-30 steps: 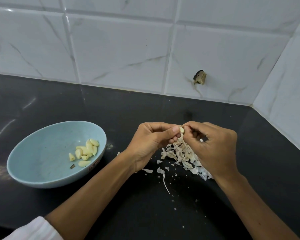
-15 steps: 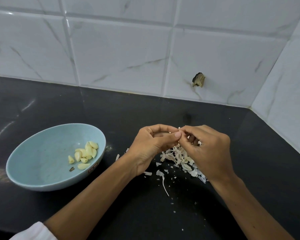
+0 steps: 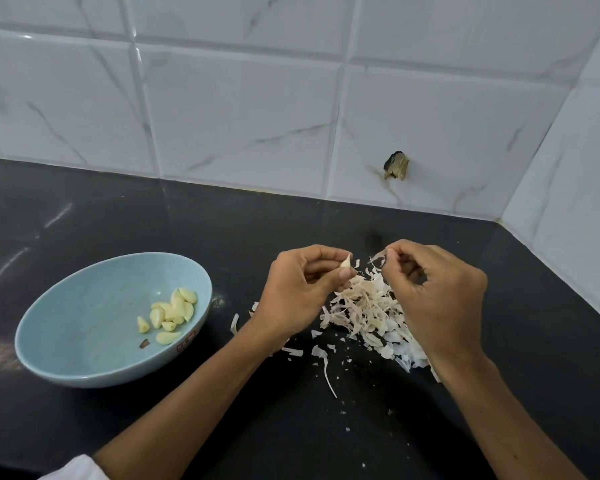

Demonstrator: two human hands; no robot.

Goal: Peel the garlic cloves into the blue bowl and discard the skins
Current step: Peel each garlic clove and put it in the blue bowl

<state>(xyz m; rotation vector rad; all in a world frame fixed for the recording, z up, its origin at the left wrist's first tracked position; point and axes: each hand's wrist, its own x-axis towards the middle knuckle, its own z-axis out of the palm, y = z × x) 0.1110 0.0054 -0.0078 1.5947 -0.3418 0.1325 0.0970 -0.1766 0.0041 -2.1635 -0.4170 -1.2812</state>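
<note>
Head view: a small pale garlic clove (image 3: 346, 262) sits pinched in the left hand (image 3: 297, 296), above the heap of papery white skins (image 3: 366, 315) on the black counter (image 3: 118, 220). The right hand (image 3: 437, 296), joined to it a moment ago, has pulled away pinching a torn skin strip (image 3: 378, 259); the pale blue bowl (image 3: 84, 368) likely comes next.

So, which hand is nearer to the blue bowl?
Left. The left hand, gripping a garlic clove, is just right of the blue bowl. The right hand is farther right, above the pile of skins, pinching a strip of skin.
</note>
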